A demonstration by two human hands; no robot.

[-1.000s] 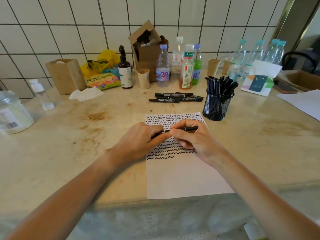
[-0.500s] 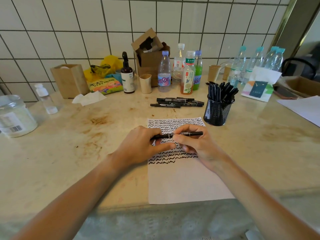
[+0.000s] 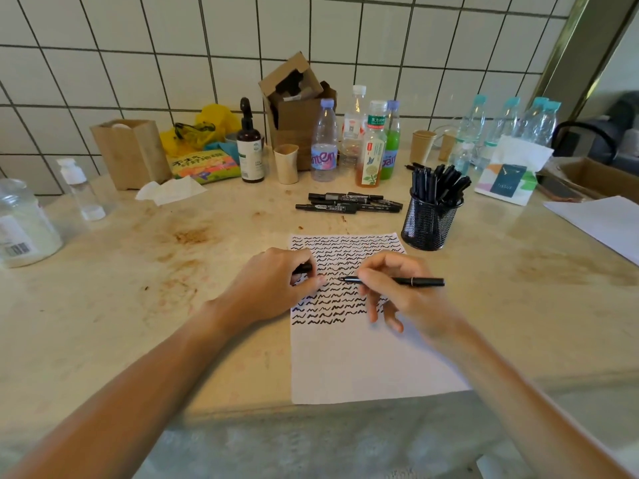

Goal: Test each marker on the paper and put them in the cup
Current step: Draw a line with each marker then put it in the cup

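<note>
Black marker [image 3: 394, 281] uncapped over the scribbled paper [image 3: 363, 361], cap [image 3: 301, 269] apart in the other hand.

Black mesh cup [image 3: 428, 224] at far right of the paper, packed with markers too crowded to count; loose markers [image 3: 347, 203] lying in a pile on the counter [image 3: 103, 305] just beyond the paper, about four or five, exact number unclear. One sheet, upper half filled with rows of black squiggles, near half blank. Left hand [image 3: 273, 288] at the paper's left edge, forearm reaching in from near left, fingers curled round the cap. Right hand [image 3: 397, 288] over the sheet's right side, thumb and forefinger pinching the marker near its tip, barrel lying level and pointing right, tip aimed left toward the left hand, remaining fingers loosely spread downward toward the paper.
</note>
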